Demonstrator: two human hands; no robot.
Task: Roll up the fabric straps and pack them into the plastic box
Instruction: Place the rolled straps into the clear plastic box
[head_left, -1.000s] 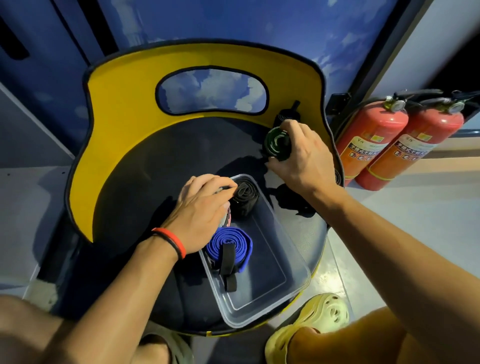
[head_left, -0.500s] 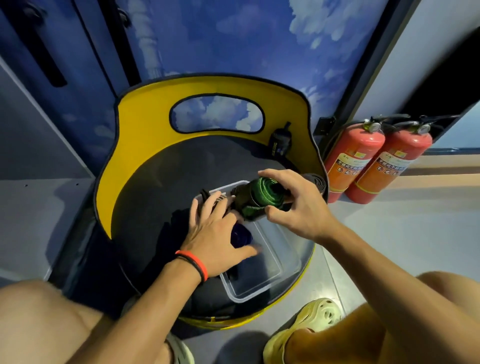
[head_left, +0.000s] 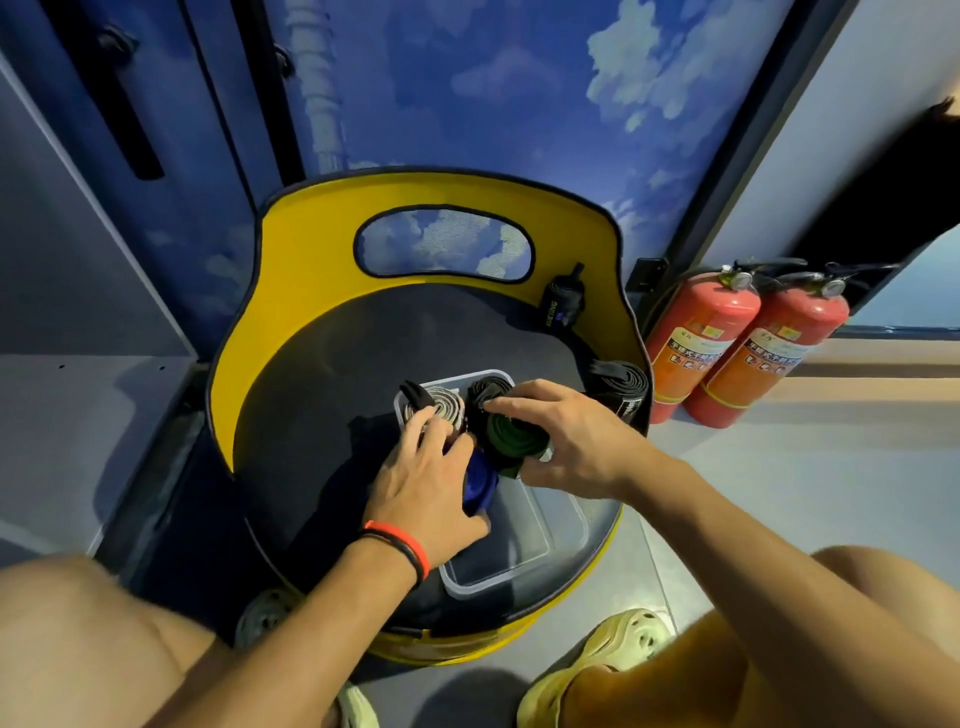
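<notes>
One head-worn camera looks steeply down and forward. It sits close above the chair (head_left: 322, 270), facing the wall (head_left: 519, 93).

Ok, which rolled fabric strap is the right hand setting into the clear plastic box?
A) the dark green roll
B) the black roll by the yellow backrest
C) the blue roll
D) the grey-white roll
A: the right hand grips the dark green rolled strap over the clear plastic box.
</notes>
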